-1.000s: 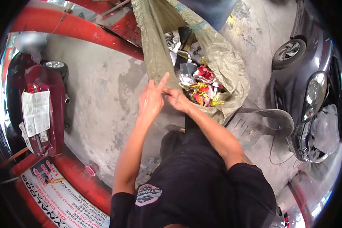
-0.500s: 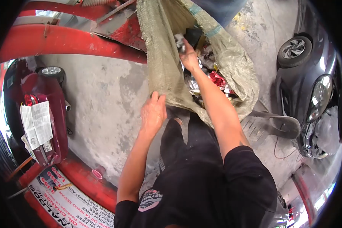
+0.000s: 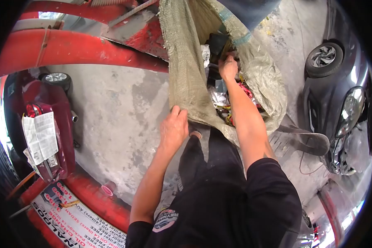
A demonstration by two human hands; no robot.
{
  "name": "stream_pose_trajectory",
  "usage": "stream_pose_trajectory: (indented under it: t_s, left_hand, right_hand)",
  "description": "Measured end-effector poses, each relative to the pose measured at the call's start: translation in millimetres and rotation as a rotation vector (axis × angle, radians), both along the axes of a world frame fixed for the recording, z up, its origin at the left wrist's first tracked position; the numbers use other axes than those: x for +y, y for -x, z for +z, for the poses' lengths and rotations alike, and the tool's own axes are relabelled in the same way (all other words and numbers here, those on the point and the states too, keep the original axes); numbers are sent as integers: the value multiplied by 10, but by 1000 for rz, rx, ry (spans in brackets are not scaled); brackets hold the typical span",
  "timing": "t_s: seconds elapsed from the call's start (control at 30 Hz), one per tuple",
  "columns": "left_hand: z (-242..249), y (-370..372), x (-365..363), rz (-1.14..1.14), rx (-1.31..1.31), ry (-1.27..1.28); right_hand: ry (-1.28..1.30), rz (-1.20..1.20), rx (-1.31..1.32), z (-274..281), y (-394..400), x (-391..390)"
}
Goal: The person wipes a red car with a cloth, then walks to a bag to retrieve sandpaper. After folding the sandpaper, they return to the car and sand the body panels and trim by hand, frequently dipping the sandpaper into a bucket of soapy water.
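The left hand (image 3: 173, 129) was closed on the near left edge of a large, pale green-brown sack (image 3: 184, 82), its fingers bent over and pinching the woven cloth. The right hand (image 3: 228, 68) was inside the wide mouth of the sack, its fingers curled inward over the litter; whether it had hold of anything could not be told, as the fingertips were hidden.

The sack stood open in front of the person, its far side drawn up high and its right side slumped outward in folds. Inside lay a loose heap: crumpled silvery-white wrappers (image 3: 220, 98) below the right hand, red and yellow scraps beside the right wrist, and a black piece (image 3: 217, 43) just beyond the hand, towards the far side. A pale crumpled piece (image 3: 205, 55) lay against the sack's left inner wall.

The person wore a black shirt (image 3: 211, 206) with a round badge on the chest, and dark trousers. The concrete floor (image 3: 120, 99) was grey and patchy. To the left, a thick red beam (image 3: 91, 49) ran across towards the sack, and below it was a dark red car (image 3: 64, 107) with newspaper (image 3: 41, 138) spread over its rear. A printed sign (image 3: 78, 219) and a small pink cup (image 3: 108, 189) were at the lower left. To the right of the sack were a slotted grey plastic object (image 3: 308, 142), near the sack's edge, and a dark grey car (image 3: 339, 95).
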State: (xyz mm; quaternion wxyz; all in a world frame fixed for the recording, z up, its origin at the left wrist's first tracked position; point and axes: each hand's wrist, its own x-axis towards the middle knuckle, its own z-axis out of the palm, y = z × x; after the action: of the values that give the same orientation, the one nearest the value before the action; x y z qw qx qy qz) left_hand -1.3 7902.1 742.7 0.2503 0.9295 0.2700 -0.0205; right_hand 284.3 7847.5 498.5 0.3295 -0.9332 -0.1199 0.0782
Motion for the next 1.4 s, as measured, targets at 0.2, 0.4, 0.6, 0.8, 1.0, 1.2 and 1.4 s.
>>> stream_pose_trajectory:
  t_s: [0.2,0.4,0.6,0.8,1.0,1.2,1.4]
  left_hand:
    - [73,-23,5,32,49,79]
    - [19,-124,-63,22,-42,379]
    - [226,-789,-623,353,-184,1093]
    - [-170,-1267,-780,260,-170,981]
    - [-52,-1157,-941,187,-176,1248]
    - [20,-938,-922,74,-154,1336]
    - [61,-803,-772,34,-220,1435]
  right_hand:
    - [-420,16,436,275,188,-851]
    - [-783,-69,887,935,610,-1643]
    - [-753,-16,718,1364,906,-1950]
    - [-986,-42,816,1954,1127,-2154]
    - [-968,-141,664,2182,1174,-2185]
    - [-1007,-196,608,2398,1304,-2170]
    - [-1199,-303,591,2667,1803,-2282]
